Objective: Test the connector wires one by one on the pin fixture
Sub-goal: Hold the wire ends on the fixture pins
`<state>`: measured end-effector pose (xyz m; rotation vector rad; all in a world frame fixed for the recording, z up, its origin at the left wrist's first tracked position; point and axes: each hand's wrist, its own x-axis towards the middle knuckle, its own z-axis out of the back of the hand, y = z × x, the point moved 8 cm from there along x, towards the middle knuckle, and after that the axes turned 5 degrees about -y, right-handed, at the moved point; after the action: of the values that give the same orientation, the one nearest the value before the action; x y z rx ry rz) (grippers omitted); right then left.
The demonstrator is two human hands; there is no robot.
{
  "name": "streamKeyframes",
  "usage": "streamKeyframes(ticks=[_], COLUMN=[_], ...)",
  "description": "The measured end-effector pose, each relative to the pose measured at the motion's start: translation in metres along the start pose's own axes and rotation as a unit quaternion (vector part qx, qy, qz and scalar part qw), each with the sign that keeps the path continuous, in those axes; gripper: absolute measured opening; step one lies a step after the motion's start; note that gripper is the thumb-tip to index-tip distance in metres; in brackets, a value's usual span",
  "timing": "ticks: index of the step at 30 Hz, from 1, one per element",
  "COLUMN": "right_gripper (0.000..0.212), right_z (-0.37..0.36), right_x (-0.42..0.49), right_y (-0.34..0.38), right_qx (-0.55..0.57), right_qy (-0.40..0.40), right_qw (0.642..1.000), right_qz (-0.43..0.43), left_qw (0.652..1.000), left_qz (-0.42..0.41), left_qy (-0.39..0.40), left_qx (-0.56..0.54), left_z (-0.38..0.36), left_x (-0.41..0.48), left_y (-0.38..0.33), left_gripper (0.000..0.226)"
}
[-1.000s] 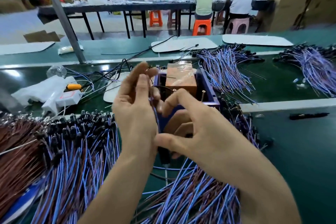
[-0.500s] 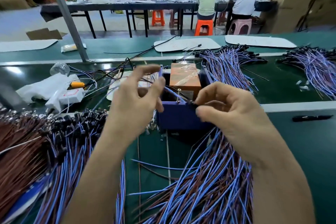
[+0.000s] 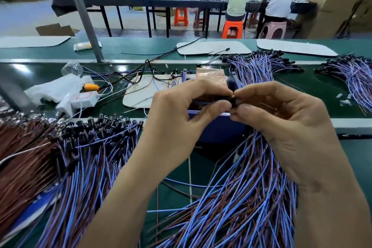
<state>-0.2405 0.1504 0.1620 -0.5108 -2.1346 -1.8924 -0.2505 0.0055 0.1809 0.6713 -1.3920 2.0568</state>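
Head view: two hands meet at one black connector [image 3: 234,100] above the blue pin fixture [image 3: 219,129].
Left hand [image 3: 181,110] and right hand [image 3: 281,115] each pinch the connector between curled thumb and forefinger, just over the fixture's near wall; blue and brown wires [image 3: 241,197] fan out below the right hand on the green surface [image 3: 358,167].

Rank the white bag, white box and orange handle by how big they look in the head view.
1. White bag
2. White box
3. Orange handle
All three lie close together, so distance hardly skews the order.
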Motion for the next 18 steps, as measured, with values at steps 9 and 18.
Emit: streamKeyframes(ticks=[9,18], right_gripper=[0.014,0.018], right_z=[0.000,-0.004], right_x=[-0.005,-0.001], right_y=[0.016,0.001], right_qx=[-0.100,-0.068], right_qy=[-0.025,-0.031], right_qw=[0.993,0.996], right_qz=[0.064,0.052], left_qw=[0.999,0.999], left_qz=[0.037,0.012], left_qy=[0.026,0.016], left_qx=[-0.030,0.025], left_z=[-0.007,-0.006], left_x=[-0.003,-0.002], left_y=[0.000,-0.002], left_gripper=[0.015,0.025])
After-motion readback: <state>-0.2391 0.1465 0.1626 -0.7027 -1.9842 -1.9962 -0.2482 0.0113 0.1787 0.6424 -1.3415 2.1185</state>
